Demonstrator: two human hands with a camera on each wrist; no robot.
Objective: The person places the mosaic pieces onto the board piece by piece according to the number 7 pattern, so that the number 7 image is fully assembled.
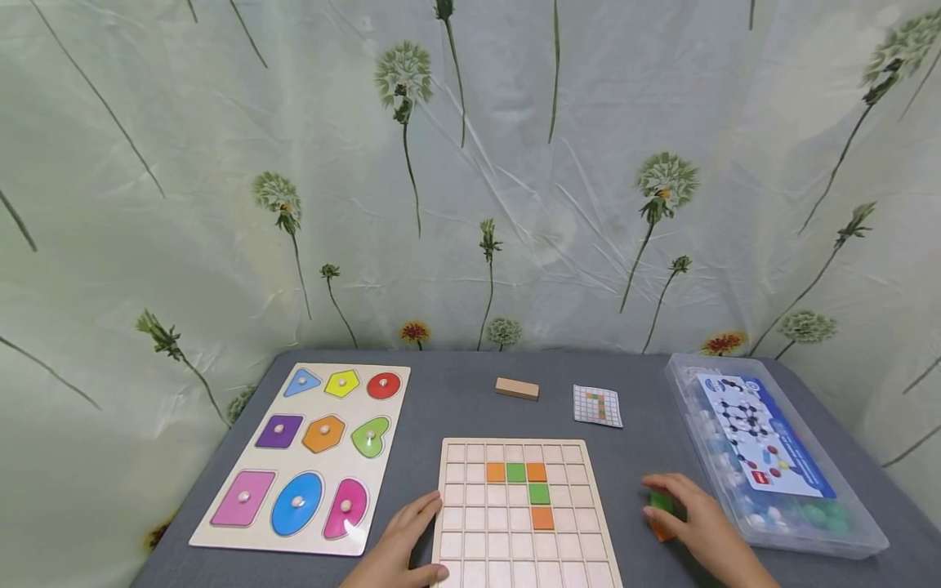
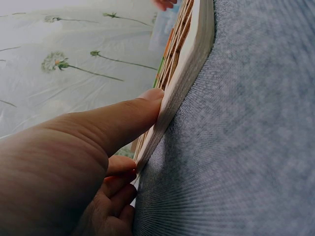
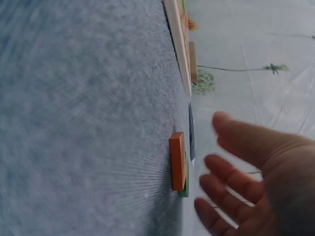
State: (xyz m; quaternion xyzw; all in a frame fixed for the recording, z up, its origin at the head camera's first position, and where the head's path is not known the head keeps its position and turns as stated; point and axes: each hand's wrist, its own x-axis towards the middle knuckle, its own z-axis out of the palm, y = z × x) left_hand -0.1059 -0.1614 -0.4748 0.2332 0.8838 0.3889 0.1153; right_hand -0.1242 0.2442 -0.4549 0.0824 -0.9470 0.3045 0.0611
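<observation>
My left hand (image 1: 400,543) rests against the left edge of a wooden grid board (image 1: 461,520), thumb and fingers touching its side. Set in the grid are orange and green square tiles (image 1: 516,473), three in a row and two stepping down beneath the right end. To the right of the board, my right hand (image 1: 698,523) hovers over a loose orange tile (image 3: 177,162) and a green tile (image 3: 186,189). In the right wrist view its fingers are spread and apart from both tiles. A pattern card (image 1: 597,407) with a small coloured grid lies behind the board.
On the left lies a shape puzzle board (image 1: 253,457) with knobbed coloured pieces. A wooden block (image 1: 517,389) sits at the back. A clear plastic box (image 1: 779,543) with a molecule label stands at the right. Behind the grey table hangs a flower-printed curtain (image 1: 456,204).
</observation>
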